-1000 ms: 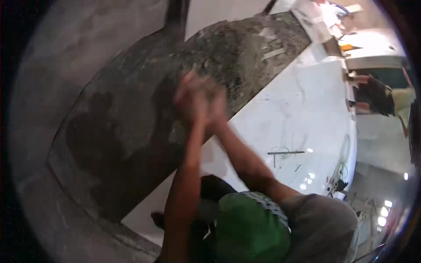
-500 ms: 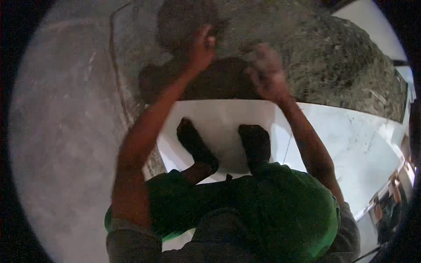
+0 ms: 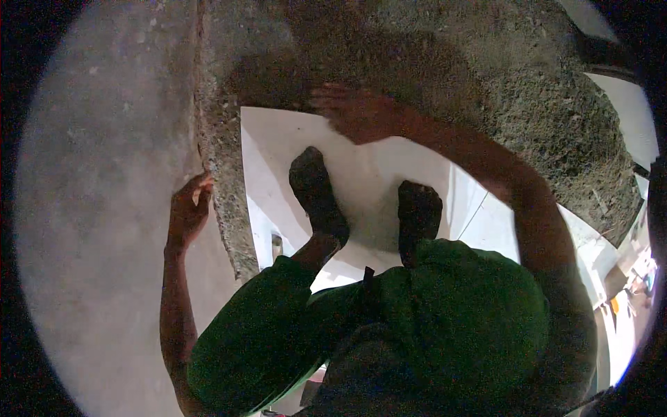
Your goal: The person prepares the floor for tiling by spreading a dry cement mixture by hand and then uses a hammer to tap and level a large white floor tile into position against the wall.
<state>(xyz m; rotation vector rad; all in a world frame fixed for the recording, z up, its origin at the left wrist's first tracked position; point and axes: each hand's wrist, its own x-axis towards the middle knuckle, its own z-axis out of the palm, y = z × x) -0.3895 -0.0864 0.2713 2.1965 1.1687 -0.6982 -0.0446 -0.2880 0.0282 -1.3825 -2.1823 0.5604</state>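
My right hand (image 3: 358,111) is stretched flat, fingers extended, over the line where a white tile (image 3: 372,160) meets the rough grey-brown mortar bed (image 3: 535,104). It appears to touch the tile's far edge; nothing shows in it. On the left, my left hand (image 3: 189,208) is beside the grey wall (image 3: 104,187), next to the strip of mortar along its foot. Its fingers are loosely bent, with a gap by the thumb and no object visible in them. Both my feet in dark socks stand on the white tile.
Another pale tile (image 3: 490,222) adjoins on the right. A narrow mortar strip (image 3: 226,167) runs between wall and tile. Assorted items (image 3: 629,292), too blurred to name, lie at the far right. My shadow darkens the mortar ahead.
My left hand has come down and left to the wall. My right hand has swung left and flattened at the tile's edge. The view has shifted with my head.
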